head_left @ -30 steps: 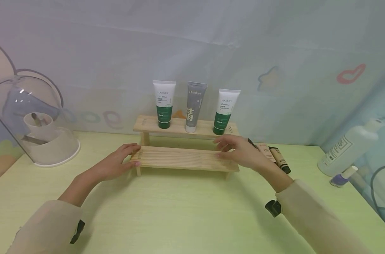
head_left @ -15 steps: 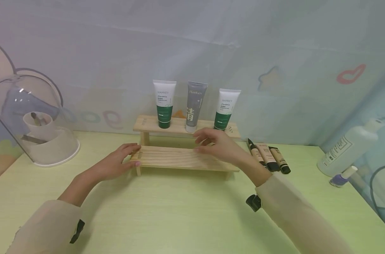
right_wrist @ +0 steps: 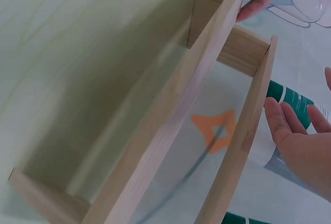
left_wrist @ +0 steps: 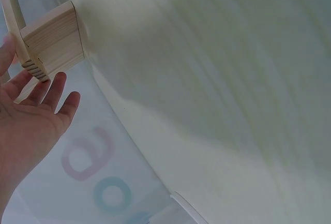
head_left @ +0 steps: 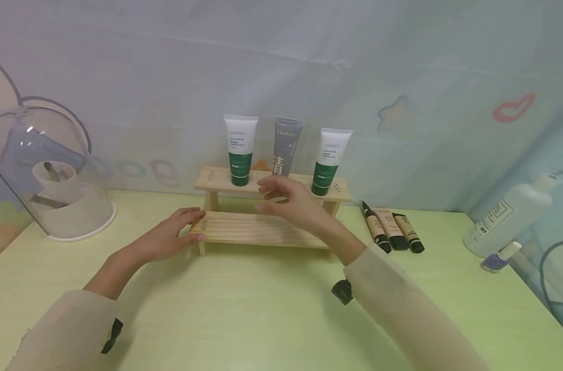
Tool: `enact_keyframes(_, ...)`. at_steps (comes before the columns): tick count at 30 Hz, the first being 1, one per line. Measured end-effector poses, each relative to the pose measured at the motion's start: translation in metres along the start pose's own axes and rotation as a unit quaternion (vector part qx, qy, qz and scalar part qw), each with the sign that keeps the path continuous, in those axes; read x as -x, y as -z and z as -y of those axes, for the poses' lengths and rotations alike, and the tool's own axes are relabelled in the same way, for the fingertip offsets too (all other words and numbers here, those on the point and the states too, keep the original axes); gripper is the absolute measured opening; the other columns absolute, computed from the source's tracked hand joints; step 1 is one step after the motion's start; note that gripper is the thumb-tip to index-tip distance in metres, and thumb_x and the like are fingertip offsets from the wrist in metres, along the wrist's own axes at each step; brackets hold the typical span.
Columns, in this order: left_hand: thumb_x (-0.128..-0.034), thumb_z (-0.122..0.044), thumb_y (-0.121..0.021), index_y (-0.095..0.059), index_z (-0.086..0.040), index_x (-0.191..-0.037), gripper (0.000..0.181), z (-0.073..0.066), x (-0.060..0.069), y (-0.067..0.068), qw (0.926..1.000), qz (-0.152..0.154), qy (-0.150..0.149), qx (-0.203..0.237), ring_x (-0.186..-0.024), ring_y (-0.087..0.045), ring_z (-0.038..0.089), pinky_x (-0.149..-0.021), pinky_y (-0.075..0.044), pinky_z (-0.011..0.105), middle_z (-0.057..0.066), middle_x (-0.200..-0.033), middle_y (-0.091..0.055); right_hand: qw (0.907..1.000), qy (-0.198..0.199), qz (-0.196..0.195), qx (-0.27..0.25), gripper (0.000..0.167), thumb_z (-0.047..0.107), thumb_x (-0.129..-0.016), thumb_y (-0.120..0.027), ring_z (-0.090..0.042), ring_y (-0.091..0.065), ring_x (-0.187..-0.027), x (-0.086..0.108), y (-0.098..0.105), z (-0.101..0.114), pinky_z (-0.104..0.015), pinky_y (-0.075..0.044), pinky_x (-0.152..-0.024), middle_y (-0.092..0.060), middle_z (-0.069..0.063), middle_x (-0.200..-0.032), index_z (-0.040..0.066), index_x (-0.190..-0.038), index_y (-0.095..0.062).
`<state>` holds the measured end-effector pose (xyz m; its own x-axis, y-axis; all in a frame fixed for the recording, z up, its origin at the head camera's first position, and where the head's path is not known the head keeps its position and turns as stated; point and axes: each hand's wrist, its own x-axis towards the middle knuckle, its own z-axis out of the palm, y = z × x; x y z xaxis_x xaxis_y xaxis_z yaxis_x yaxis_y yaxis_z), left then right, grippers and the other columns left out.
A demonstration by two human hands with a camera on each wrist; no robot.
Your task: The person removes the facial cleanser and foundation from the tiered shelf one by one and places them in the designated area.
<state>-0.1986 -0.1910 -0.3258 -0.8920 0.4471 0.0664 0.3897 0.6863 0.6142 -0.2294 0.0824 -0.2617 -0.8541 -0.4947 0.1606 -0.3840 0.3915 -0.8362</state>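
A two-step wooden display stand (head_left: 253, 226) is on the table. My left hand (head_left: 170, 238) grips the left end of its lower board, thumb at the front corner; in the left wrist view the fingers (left_wrist: 54, 92) reach round the board's end. On the upper step, three squeeze tubes stand on their caps: a white-and-green tube (head_left: 241, 149) at left, a grey tube (head_left: 288, 144) in the middle, another white-and-green tube (head_left: 331, 161) at right. My right hand (head_left: 293, 201) is raised over the stand with loosely bent fingers and holds nothing. It hides the grey tube's base.
Right of the stand lie several small tubes (head_left: 393, 229) side by side. A white bottle (head_left: 509, 219) and a purple nail polish bottle (head_left: 500, 257) are near the right edge. A clear-domed holder (head_left: 77, 214) with brushes stands at left, and a printed cloth (head_left: 170, 77) hangs behind.
My right hand has moved left along the stand, from before the right tube to before the grey one, uncovering the small tubes. My left hand has stayed on the board's end.
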Motion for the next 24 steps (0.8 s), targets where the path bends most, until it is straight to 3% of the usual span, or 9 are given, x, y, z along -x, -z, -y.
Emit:
enact_keyframes(7, -0.0939, -0.027, -0.053, -0.028, 0.009, -0.138, 0.062, -0.001, 0.0, 0.0, 1.0, 0.001, -0.004, 0.004, -0.124, -0.028, 0.047, -0.097, -0.023, 0.06, 0.03, -0.14, -0.021, 0.9991, -0.005, -0.031, -0.028, 0.05, 0.012, -0.083, -0.068, -0.021, -0.049, -0.115, -0.012, -0.012, 0.005, -0.029, -0.04, -0.094, -0.05, -0.011, -0.129, 0.007, -0.128, -0.048)
enact_keyframes(13, -0.0937, -0.027, -0.053, -0.028, 0.008, -0.138, 0.062, -0.001, 0.0, 0.001, 1.0, 0.0, -0.003, 0.005, -0.124, -0.029, 0.047, -0.097, -0.024, 0.061, 0.03, -0.14, -0.021, 0.9963, -0.012, -0.055, -0.066, 0.053, 0.01, -0.084, -0.067, -0.026, -0.045, -0.12, -0.023, -0.02, 0.009, -0.03, -0.039, -0.095, -0.045, -0.014, -0.132, 0.004, -0.131, -0.043)
enact_keyframes(24, -0.0932, -0.027, -0.054, -0.029, 0.008, -0.138, 0.061, -0.001, 0.0, 0.001, 1.0, -0.002, -0.004, 0.004, -0.121, -0.031, 0.047, -0.096, -0.025, 0.061, 0.03, -0.139, -0.023, 0.9927, -0.047, -0.101, -0.045, 0.058, 0.014, -0.085, -0.066, -0.025, -0.045, -0.12, -0.037, -0.032, 0.009, -0.03, -0.037, -0.098, -0.044, -0.015, -0.133, 0.002, -0.134, -0.038)
